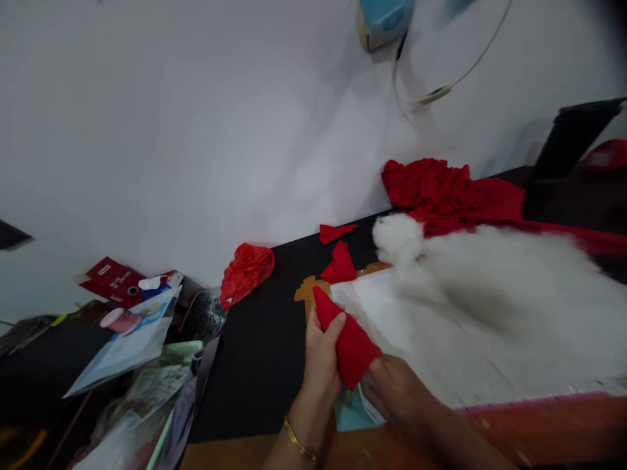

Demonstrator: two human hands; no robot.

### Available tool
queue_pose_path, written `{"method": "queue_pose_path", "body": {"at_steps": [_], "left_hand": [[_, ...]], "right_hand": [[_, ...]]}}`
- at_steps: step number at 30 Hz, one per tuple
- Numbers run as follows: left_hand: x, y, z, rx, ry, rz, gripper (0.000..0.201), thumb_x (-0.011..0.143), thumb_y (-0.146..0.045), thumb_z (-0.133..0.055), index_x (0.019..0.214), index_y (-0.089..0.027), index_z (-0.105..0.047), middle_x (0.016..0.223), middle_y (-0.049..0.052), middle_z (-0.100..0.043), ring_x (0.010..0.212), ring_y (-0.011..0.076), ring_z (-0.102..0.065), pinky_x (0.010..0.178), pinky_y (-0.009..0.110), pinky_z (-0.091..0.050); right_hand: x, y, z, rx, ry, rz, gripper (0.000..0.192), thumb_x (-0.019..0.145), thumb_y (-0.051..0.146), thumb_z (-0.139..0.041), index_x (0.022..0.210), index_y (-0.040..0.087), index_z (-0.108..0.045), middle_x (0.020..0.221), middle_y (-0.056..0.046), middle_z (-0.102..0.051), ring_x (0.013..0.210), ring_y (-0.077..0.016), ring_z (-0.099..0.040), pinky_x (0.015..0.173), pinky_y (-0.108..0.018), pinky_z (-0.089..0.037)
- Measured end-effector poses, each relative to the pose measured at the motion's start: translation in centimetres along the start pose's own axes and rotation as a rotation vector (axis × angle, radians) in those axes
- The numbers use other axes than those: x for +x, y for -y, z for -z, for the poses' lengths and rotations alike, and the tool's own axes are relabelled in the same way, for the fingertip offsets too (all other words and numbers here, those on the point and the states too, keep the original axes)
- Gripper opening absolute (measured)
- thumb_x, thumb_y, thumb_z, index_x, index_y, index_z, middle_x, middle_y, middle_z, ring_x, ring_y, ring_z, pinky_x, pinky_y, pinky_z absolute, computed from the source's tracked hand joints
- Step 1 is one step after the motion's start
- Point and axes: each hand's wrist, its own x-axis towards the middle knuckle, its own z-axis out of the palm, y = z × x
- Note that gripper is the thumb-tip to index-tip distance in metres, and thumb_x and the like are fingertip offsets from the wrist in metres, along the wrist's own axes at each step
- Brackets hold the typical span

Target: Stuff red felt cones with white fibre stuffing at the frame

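Both hands are on a red fabric cone (347,339) just above the table's near edge. My left hand (321,356) wraps its narrow end, thumb on top. My right hand (396,391) meets the wide open end, with the fingers hidden inside or behind the cloth. A gold bangle (298,440) sits on my left wrist. Two more red cone-shaped pieces lie further back, one (339,264) close by and one (336,232) near the wall. A heap of white stuffing fibre (470,274) spreads over the white sheet (441,346) to the right.
A bundle of red cloth (450,192) lies at the back against the white wall. A crumpled red plastic bag (246,271) sits on the black table surface (259,365). Papers, packets and a red box (112,281) clutter the left side. A black object (573,137) stands at the far right.
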Motion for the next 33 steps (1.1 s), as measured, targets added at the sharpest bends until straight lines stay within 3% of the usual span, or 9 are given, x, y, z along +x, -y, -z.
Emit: {"method": "queue_pose_path", "body": {"at_steps": [3,6,11,13,17,22,28,30,33], "left_hand": [[-0.2,0.0,-0.1,-0.052,-0.027,0.004,0.048,0.066,-0.031,-0.080,0.108,-0.019,-0.060,0.082,0.002,-0.068,0.067,0.0136,-0.064,0.067,0.025,-0.051],[-0.8,0.5,-0.2,-0.052,0.010,0.045,0.046,0.069,-0.033,-0.079,0.108,-0.019,-0.060,0.083,0.003,-0.068,0.068,0.0149,-0.064,0.066,0.025,-0.051],[-1.8,1.8,-0.7,0.006,0.005,0.056,0.065,0.067,-0.031,-0.082,0.125,-0.023,-0.053,0.090,0.002,-0.067,0.070,0.0145,-0.063,0.068,0.026,-0.051],[-2.0,2.1,-0.8,0.019,-0.027,0.065,0.070,0.066,-0.031,-0.082,0.129,-0.023,-0.051,0.094,0.004,-0.068,0.076,0.0158,-0.064,0.072,0.027,-0.052],[-1.8,2.3,-1.0,-0.018,-0.034,0.064,0.072,0.064,-0.033,-0.084,0.129,-0.024,-0.052,0.095,0.003,-0.068,0.080,0.0161,-0.064,0.076,0.027,-0.051],[-1.1,1.8,-0.7,-0.192,0.049,0.124,0.043,0.075,-0.051,-0.072,0.101,-0.018,-0.063,0.074,0.000,-0.062,0.065,0.0140,-0.061,0.068,0.027,-0.050],[-1.1,1.0,-0.7,-0.229,0.208,0.208,0.050,0.081,-0.063,-0.058,0.076,-0.014,-0.064,0.065,0.002,-0.057,0.060,0.0157,-0.058,0.066,0.032,-0.051],[-1.2,1.1,-0.8,-0.251,0.166,0.225,0.050,0.080,-0.063,-0.059,0.079,-0.014,-0.065,0.068,0.004,-0.060,0.062,0.0166,-0.060,0.067,0.032,-0.052],[-0.9,1.4,-0.8,-0.318,-0.004,0.256,0.045,0.079,-0.058,-0.065,0.081,-0.014,-0.065,0.074,0.005,-0.065,0.065,0.0167,-0.063,0.069,0.030,-0.053]], "right_hand": [[-0.4,0.3,-0.1,0.032,-0.061,-0.024,0.024,0.083,0.013,-0.047,0.103,0.018,-0.060,0.085,-0.009,-0.071,0.073,-0.0219,-0.067,0.064,-0.032,-0.056],[0.3,1.0,-0.2,0.151,-0.061,-0.035,0.023,0.087,0.015,-0.047,0.099,0.021,-0.065,0.088,-0.007,-0.074,0.077,-0.0221,-0.069,0.070,-0.034,-0.058],[1.4,1.7,-0.7,0.615,-0.074,-0.517,0.031,0.088,0.024,-0.055,0.117,0.025,-0.066,0.107,-0.006,-0.074,0.091,-0.0238,-0.072,0.084,-0.037,-0.060],[1.5,1.5,-0.8,0.695,-0.098,-0.579,0.040,0.088,0.028,-0.057,0.128,0.024,-0.060,0.123,-0.007,-0.068,0.105,-0.0265,-0.068,0.093,-0.043,-0.056],[1.7,1.0,-0.8,0.709,-0.101,-0.517,0.048,0.084,0.029,-0.064,0.131,0.027,-0.058,0.129,-0.006,-0.064,0.113,-0.0281,-0.064,0.094,-0.045,-0.056],[1.9,1.0,-0.3,0.595,-0.083,-0.477,0.051,0.088,0.028,-0.058,0.138,0.030,-0.050,0.137,-0.004,-0.058,0.122,-0.0265,-0.058,0.099,-0.047,-0.053],[2.1,0.2,-0.7,0.444,-0.093,-0.299,0.031,0.095,0.031,-0.051,0.124,0.024,-0.062,0.116,-0.007,-0.071,0.099,-0.0209,-0.069,0.090,-0.041,-0.057],[2.3,0.2,-0.7,0.426,-0.097,-0.288,0.031,0.097,0.030,-0.049,0.125,0.023,-0.060,0.114,-0.008,-0.071,0.097,-0.0203,-0.069,0.089,-0.042,-0.057],[2.2,0.4,-0.4,0.364,-0.076,-0.233,0.040,0.091,0.023,-0.054,0.131,0.027,-0.057,0.124,-0.006,-0.067,0.111,-0.0249,-0.064,0.097,-0.042,-0.054]]}}
